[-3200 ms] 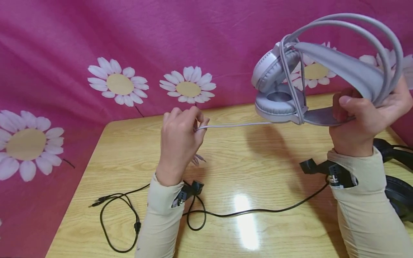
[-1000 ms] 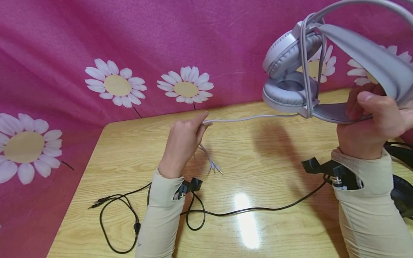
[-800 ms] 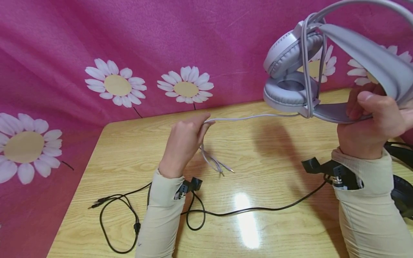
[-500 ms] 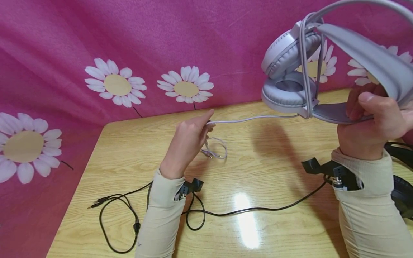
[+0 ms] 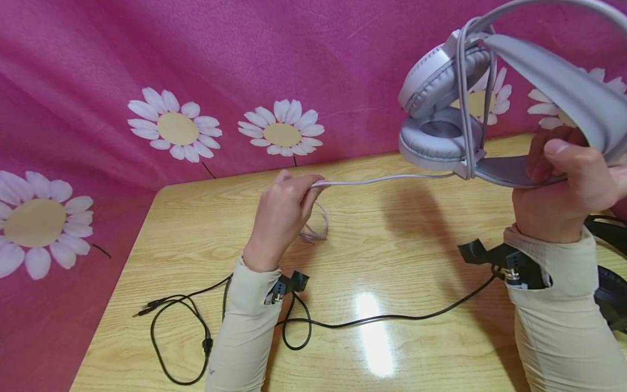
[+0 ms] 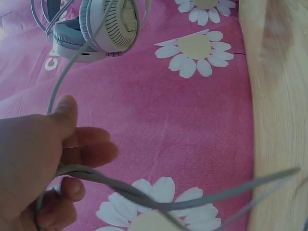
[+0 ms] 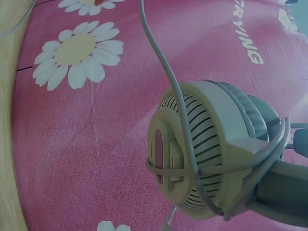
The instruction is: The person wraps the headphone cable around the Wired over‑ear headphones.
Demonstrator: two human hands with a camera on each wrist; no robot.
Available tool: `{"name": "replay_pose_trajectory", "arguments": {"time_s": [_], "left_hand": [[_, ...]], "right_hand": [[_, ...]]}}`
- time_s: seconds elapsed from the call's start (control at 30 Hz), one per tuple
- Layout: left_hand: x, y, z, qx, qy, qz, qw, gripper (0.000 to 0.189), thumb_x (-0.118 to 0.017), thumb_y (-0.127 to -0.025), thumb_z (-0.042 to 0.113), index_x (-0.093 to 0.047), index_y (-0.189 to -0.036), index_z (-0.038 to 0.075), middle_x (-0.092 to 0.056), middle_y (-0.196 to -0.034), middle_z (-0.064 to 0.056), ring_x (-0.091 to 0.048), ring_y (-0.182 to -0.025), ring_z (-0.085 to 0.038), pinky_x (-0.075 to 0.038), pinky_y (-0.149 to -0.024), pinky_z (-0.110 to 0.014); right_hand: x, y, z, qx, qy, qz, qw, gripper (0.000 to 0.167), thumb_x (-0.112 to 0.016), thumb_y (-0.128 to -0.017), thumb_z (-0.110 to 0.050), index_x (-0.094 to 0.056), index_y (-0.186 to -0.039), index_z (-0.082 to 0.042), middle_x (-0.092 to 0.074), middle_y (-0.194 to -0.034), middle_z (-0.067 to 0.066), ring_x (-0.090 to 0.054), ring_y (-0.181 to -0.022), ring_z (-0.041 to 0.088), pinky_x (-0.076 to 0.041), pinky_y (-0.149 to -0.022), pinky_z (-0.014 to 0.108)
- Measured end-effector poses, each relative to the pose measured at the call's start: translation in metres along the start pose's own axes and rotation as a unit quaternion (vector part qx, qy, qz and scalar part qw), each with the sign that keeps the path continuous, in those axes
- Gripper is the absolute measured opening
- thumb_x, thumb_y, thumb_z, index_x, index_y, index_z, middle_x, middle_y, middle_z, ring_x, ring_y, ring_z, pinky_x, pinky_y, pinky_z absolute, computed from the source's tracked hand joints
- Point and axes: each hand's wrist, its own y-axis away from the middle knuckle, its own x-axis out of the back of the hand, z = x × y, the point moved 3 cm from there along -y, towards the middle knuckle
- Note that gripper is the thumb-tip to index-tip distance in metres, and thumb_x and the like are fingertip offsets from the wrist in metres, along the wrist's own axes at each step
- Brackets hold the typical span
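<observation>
My right hand (image 5: 568, 179) grips the white-and-grey headphones (image 5: 433, 144) by the headband, up above the right side of the table. Their thin grey cable (image 5: 387, 177) is wound around the ear cups, and a free length runs across to my left hand (image 5: 279, 218). That hand pinches the cable between thumb and fingers. Below it a loose loop of the cable (image 5: 326, 218) hangs over the table. The left wrist view shows strands of cable (image 6: 130, 190) crossing between the fingers. In the right wrist view the cable is wrapped over the slotted ear cup (image 7: 197, 130).
On the wooden table (image 5: 401, 261) lies a black cable (image 5: 372, 321), its plugs (image 5: 147, 310) at the left. Black headphones (image 5: 612, 294) sit at the right edge, partly behind my right sleeve. A pink flowered cloth (image 5: 357, 81) hangs behind the table.
Since the oldest frame the headphones have moved right and nearer, and my left hand slightly right. The cable's hanging end has swung about; its metal plugs, seen earlier, are now mostly hidden.
</observation>
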Motion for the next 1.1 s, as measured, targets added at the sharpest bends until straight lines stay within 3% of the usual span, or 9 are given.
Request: {"name": "replay_pose_trajectory", "arguments": {"time_s": [0.2,0.37,0.47,0.53,0.63,0.73,0.83,0.93,1.1], "left_hand": [[0.002,0.000,-0.002,0.016,-0.011,0.018,0.9996,0.025,-0.065,-0.102,0.034,-0.081,-0.107,0.015,-0.078,-0.081,0.000,-0.064,-0.080,-0.023,-0.053,-0.062,-0.040],[0.002,0.000,-0.002,0.008,-0.016,0.013,0.9998,0.032,-0.065,-0.102,0.036,-0.076,-0.083,0.013,-0.054,-0.058,0.002,-0.053,-0.061,-0.017,-0.039,-0.052,-0.033],[0.000,0.000,-0.003,0.000,-0.017,-0.009,0.9998,0.033,-0.064,-0.103,0.033,-0.073,-0.080,0.011,-0.045,-0.055,0.004,-0.042,-0.051,-0.013,-0.031,-0.050,-0.028],[-0.001,0.001,-0.003,0.000,-0.007,-0.028,0.9996,0.028,-0.064,-0.104,0.029,-0.076,-0.088,0.009,-0.048,-0.055,0.003,-0.040,-0.048,-0.011,-0.030,-0.049,-0.026],[-0.002,0.001,-0.002,0.004,0.027,-0.056,0.9981,0.021,-0.065,-0.103,0.024,-0.079,-0.104,0.009,-0.064,-0.061,0.001,-0.051,-0.050,-0.007,-0.039,-0.051,-0.023],[0.001,0.002,-0.002,0.009,0.075,-0.065,0.9950,0.019,-0.069,-0.100,0.026,-0.079,-0.104,0.011,-0.067,-0.066,0.000,-0.054,-0.054,-0.007,-0.040,-0.053,-0.022],[0.007,0.004,-0.002,0.007,0.100,-0.052,0.9935,0.020,-0.074,-0.096,0.031,-0.077,-0.094,0.012,-0.056,-0.061,0.002,-0.045,-0.054,-0.007,-0.033,-0.054,-0.023],[0.015,0.005,-0.002,0.003,0.088,-0.031,0.9956,0.023,-0.077,-0.094,0.033,-0.073,-0.084,0.013,-0.046,-0.060,0.004,-0.036,-0.055,-0.008,-0.026,-0.054,-0.024],[0.025,0.005,-0.002,0.002,0.012,0.009,0.9999,0.019,-0.076,-0.095,0.027,-0.074,-0.084,0.011,-0.062,-0.062,0.001,-0.044,-0.051,-0.010,-0.031,-0.050,-0.026]], "right_hand": [[0.001,0.000,0.000,-0.001,-0.002,0.002,1.0000,0.054,-0.051,-0.055,0.007,-0.059,-0.107,0.020,-0.042,-0.042,0.006,-0.032,-0.039,0.014,-0.035,-0.049,0.020],[0.004,-0.001,0.001,-0.009,-0.005,0.006,0.9999,0.052,-0.050,-0.057,0.006,-0.058,-0.106,0.022,-0.040,-0.042,0.005,-0.030,-0.040,0.014,-0.033,-0.050,0.020],[0.004,-0.001,0.001,-0.009,-0.005,0.010,0.9999,0.052,-0.048,-0.057,0.006,-0.057,-0.105,0.024,-0.039,-0.042,0.005,-0.029,-0.040,0.014,-0.032,-0.050,0.020],[0.004,-0.001,0.001,-0.007,-0.007,0.009,0.9999,0.052,-0.049,-0.057,0.007,-0.058,-0.105,0.024,-0.039,-0.042,0.005,-0.030,-0.040,0.014,-0.033,-0.050,0.021],[0.005,-0.002,0.001,-0.006,-0.005,0.001,1.0000,0.053,-0.053,-0.055,0.008,-0.058,-0.107,0.021,-0.043,-0.043,0.007,-0.032,-0.040,0.014,-0.036,-0.050,0.022],[0.005,-0.002,0.002,-0.006,0.004,0.002,1.0000,0.055,-0.055,-0.054,0.009,-0.058,-0.109,0.017,-0.050,-0.048,0.010,-0.032,-0.041,0.014,-0.036,-0.050,0.022],[0.004,-0.002,0.003,-0.002,0.011,0.022,0.9997,0.055,-0.055,-0.056,0.011,-0.056,-0.111,0.015,-0.054,-0.056,0.013,-0.031,-0.042,0.015,-0.036,-0.048,0.022],[-0.001,0.000,0.003,-0.003,0.014,0.042,0.9990,0.052,-0.054,-0.057,0.012,-0.051,-0.109,0.012,-0.054,-0.059,0.013,-0.031,-0.043,0.014,-0.035,-0.047,0.021],[-0.017,0.006,0.000,-0.006,0.038,0.071,0.9967,0.054,-0.053,-0.054,0.013,-0.053,-0.107,0.009,-0.061,-0.065,0.012,-0.042,-0.045,0.014,-0.042,-0.051,0.017]]}}
